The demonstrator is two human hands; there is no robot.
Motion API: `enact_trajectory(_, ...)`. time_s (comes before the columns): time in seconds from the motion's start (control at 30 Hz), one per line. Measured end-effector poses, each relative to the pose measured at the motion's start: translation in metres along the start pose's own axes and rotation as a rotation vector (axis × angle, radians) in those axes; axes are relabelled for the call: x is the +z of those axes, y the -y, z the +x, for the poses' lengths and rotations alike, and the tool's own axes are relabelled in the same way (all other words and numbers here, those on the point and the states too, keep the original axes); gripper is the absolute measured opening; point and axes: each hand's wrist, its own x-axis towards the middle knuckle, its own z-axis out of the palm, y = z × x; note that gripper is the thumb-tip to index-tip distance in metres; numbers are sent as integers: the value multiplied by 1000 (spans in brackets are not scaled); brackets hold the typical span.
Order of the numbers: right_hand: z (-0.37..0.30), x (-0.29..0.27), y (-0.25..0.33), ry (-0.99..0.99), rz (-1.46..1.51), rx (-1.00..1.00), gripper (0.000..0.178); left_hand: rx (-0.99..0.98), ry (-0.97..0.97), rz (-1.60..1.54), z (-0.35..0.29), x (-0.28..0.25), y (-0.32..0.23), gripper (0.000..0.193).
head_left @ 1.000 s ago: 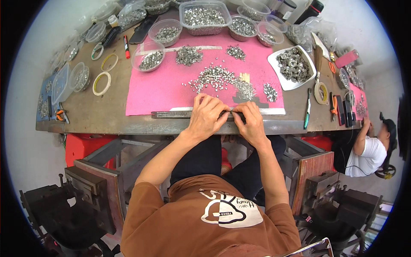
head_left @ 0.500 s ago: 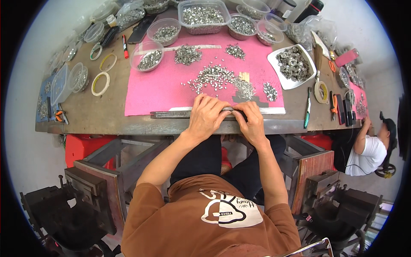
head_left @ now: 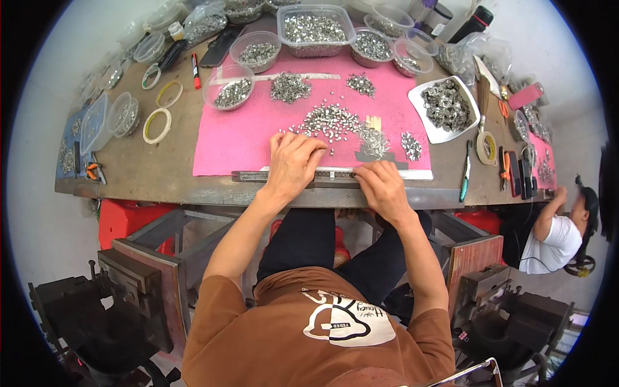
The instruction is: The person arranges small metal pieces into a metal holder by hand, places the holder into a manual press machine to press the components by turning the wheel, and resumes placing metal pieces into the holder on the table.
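Observation:
A long, dark metal bar (head_left: pixel 251 176) lies along the near edge of the pink mat (head_left: pixel 222 145). A slotted, ladder-like stretch in its middle shows between my hands, with one bright piece in it. My left hand (head_left: pixel 291 162) is over the bar, thumb and fingertips pinched together; what they hold, if anything, is hidden. My right hand (head_left: pixel 385 187) has its curled fingertips down at the bar's right part, closed on something too small to make out. Just beyond lie a loose heap of small shiny metal pieces (head_left: pixel 329 121) and a pile of thin metal pins (head_left: pixel 375 142).
Clear tubs (head_left: pixel 316 46) of metal bits line the back. A white dish (head_left: pixel 416 103) of dark metal parts stands right. Tape rolls (head_left: pixel 157 126) and a red marker (head_left: pixel 196 71) lie left; a toothbrush (head_left: pixel 465 171) lies right. Another person (head_left: pixel 554 235) sits far right.
My hands have moved apart from their meeting place on the bar. The left has shifted left and its fingertips are pinched; the slotted part between them is uncovered.

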Motion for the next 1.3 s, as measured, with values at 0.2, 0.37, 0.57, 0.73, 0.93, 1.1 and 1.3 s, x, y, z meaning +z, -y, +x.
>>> enact_trajectory(0.2, 37, 17, -23, -44, 81, 152, 15, 2, 100, 47, 11, 15, -5, 14)
enact_trajectory(0.37, 57, 39, -33, 20, 14, 178, 12, -32, 121, 118, 13, 19, -4, 15)
enact_trajectory(0.57, 49, 22, -22, 6, -6, 158, 7, -31, 121, 81, 14, 11, 0, 14)
enact_trajectory(0.73, 13, -3, -4, 31, 259, 300, 5, -60, 95, 74, 11, 7, 10, 15)
enact_trajectory(0.93, 0, 0, 7, -34, 199, 255, 7, -26, 83, 154, 12, 5, 9, 13)
enact_trajectory(1.1, 3, 0, 5, -34, 195, 229, 8, -14, 88, 136, 8, 1, 10, 12)
enact_trajectory(1.3, 44, 24, -23, -49, 136, 212, 10, -43, 100, 127, 9, 4, 9, 11)
